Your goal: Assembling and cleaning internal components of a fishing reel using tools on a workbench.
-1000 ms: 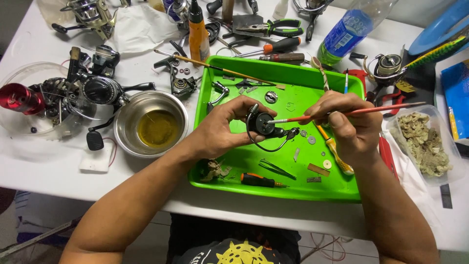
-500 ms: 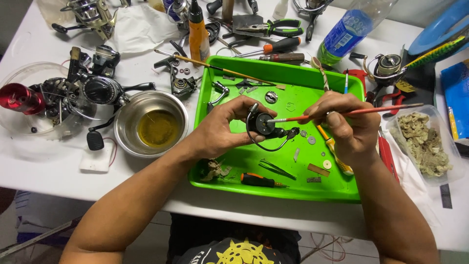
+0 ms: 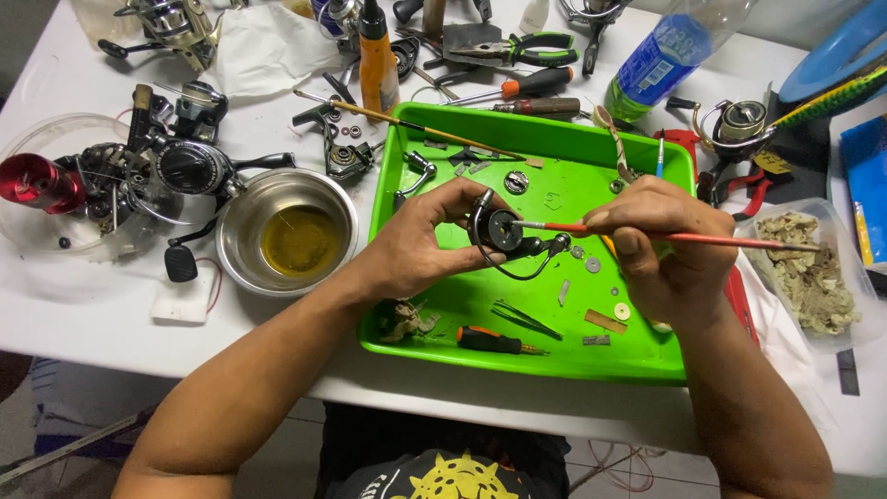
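Note:
My left hand (image 3: 420, 242) holds a black round reel part with a wire bail (image 3: 506, 234) above the green tray (image 3: 554, 356). My right hand (image 3: 663, 248) grips a thin red-handled brush (image 3: 702, 238), its tip touching the face of the reel part. Small washers, a metal strip and a short orange-and-black screwdriver (image 3: 494, 341) lie loose on the tray floor beneath both hands.
A steel bowl of yellow oil (image 3: 288, 237) stands left of the tray. Dismantled fishing reels (image 3: 176, 166) crowd the far left. Pliers (image 3: 517, 48), screwdrivers, an orange bottle (image 3: 378, 63) and a blue plastic bottle (image 3: 661, 60) lie behind. A clear tub of dirty wadding (image 3: 813, 273) sits at right.

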